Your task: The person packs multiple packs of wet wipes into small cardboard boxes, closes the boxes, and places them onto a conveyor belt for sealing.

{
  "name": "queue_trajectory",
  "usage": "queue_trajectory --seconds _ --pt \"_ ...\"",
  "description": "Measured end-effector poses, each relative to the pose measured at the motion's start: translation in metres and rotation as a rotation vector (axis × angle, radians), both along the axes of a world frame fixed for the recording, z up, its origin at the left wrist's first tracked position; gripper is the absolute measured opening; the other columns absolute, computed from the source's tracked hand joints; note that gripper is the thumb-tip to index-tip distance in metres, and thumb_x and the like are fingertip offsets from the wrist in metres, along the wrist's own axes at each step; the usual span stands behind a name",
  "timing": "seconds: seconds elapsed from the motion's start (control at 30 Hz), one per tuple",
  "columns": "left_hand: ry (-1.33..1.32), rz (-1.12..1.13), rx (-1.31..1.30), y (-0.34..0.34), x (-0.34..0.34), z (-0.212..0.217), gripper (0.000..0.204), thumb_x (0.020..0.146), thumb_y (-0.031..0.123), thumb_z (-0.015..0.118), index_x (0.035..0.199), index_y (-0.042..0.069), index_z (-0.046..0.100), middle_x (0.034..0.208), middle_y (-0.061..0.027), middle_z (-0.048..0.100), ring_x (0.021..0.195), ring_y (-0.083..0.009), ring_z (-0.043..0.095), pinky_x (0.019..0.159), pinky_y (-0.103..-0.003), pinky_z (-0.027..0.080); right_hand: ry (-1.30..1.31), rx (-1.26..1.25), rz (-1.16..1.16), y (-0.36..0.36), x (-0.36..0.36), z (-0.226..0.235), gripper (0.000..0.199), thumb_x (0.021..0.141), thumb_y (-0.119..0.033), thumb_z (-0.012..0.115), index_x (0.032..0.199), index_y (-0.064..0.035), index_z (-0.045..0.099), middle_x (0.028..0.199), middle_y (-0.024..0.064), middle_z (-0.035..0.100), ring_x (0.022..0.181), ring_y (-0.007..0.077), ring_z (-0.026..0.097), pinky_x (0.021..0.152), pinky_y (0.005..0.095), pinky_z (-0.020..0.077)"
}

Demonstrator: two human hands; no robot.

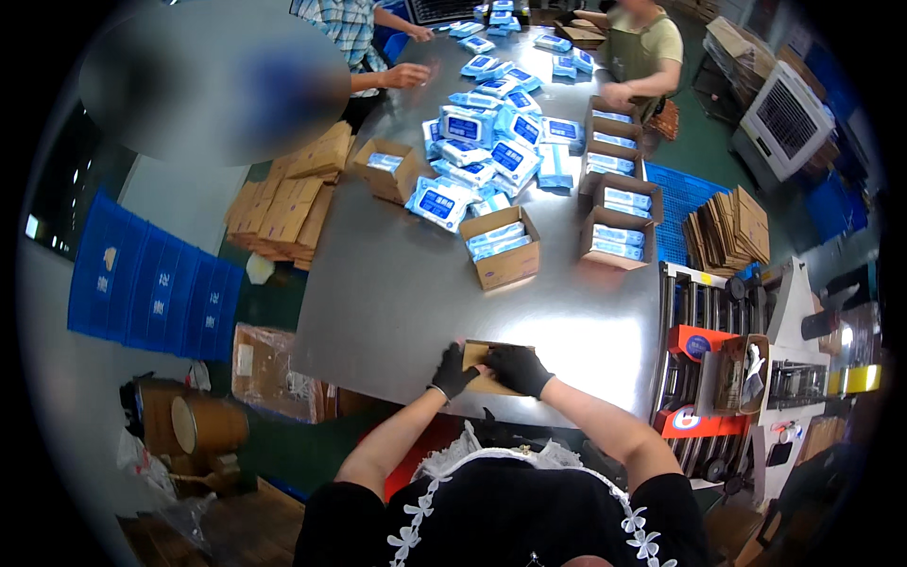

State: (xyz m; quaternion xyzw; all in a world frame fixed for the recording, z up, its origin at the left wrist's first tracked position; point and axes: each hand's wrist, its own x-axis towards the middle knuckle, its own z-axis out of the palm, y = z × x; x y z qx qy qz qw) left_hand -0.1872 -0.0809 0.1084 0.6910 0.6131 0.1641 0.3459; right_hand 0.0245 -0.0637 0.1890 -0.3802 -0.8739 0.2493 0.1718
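Note:
At the near edge of the metal table I have a small brown cardboard box (484, 385) between my hands. My left hand (453, 371), in a black fingerless-looking glove, grips its left side. My right hand (519, 369), also black-gloved, lies over its right part with fingers bent onto the cardboard. My hands partly hide the box, so I cannot tell what is inside. Farther up the table stands an open carton (510, 265) with wet wipes packs in it. Beyond that lies a heap of blue-and-white wet wipes packs (515, 161).
Filled cartons (616, 244) line the table's right side; another carton (387, 172) stands left. Flattened cardboard (283, 208) is stacked beside the table, more (727, 227) at right. A roller conveyor machine (709, 369) adjoins the right edge. Two people (644, 52) work at the far end.

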Motion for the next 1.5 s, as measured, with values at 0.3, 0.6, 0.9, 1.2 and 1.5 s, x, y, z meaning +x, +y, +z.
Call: queue_trajectory --seconds 0.3,0.6,0.9,1.2,1.5 --pt "-0.394 -0.819 -0.311 0.045 0.095 -0.060 0.043 0.085 0.024 0.063 0.123 0.007 0.052 0.122 -0.0166 0.054 0.117 -0.0279 0.050 0.100 -0.038 0.038 -0.043 0.188 -0.647 -0.077 0.048 -0.017 0.052 0.080 -0.036 0.065 0.120 -0.0050 0.055 0.126 0.0154 0.053 0.122 0.0313 0.045 0.111 0.0556 0.0198" --pt "0.533 -0.276 0.454 0.225 0.059 0.032 0.045 0.075 0.034 0.070 0.108 0.005 0.060 0.096 -0.0227 0.062 0.090 -0.0380 0.061 0.078 -0.047 0.048 -0.133 0.218 -0.775 -0.144 0.249 -0.018 0.060 0.070 -0.014 0.062 0.128 -0.0039 0.048 0.129 0.0128 0.051 0.126 0.0269 0.044 0.112 0.0505 0.0233" --pt "0.388 -0.431 0.401 0.072 0.086 0.055 0.025 0.083 0.034 0.063 0.080 0.009 0.067 0.081 -0.0135 0.064 0.074 -0.0331 0.063 0.064 -0.045 0.049 -0.246 0.214 -0.887 -0.154 0.324 -0.030 0.051 0.071 -0.019 0.064 0.117 -0.0017 0.051 0.126 0.0193 0.048 0.123 0.0350 0.042 0.109 0.0549 0.0236" --pt "0.587 -1.253 -0.020 -0.011 0.146 0.085 0.035 0.083 0.046 0.059 0.090 0.014 0.069 0.082 -0.0113 0.066 0.075 -0.0302 0.066 0.067 -0.043 0.052 -0.050 -0.247 0.092 -0.072 0.135 -0.008 0.052 0.071 -0.045 0.074 0.102 -0.0056 0.062 0.099 0.0171 0.063 0.093 0.0349 0.060 0.082 0.0436 0.0470" --pt "-0.514 -0.387 0.011 -0.025 0.116 0.037 0.037 0.077 0.018 0.074 0.110 0.008 0.059 0.114 -0.0103 0.059 0.103 -0.0233 0.058 0.082 -0.037 0.047 0.124 -0.501 0.022 -0.061 0.136 -0.061 0.047 0.075 -0.020 0.076 0.117 -0.0097 0.059 0.107 0.0103 0.065 0.103 0.0260 0.060 0.087 0.0364 0.0483"
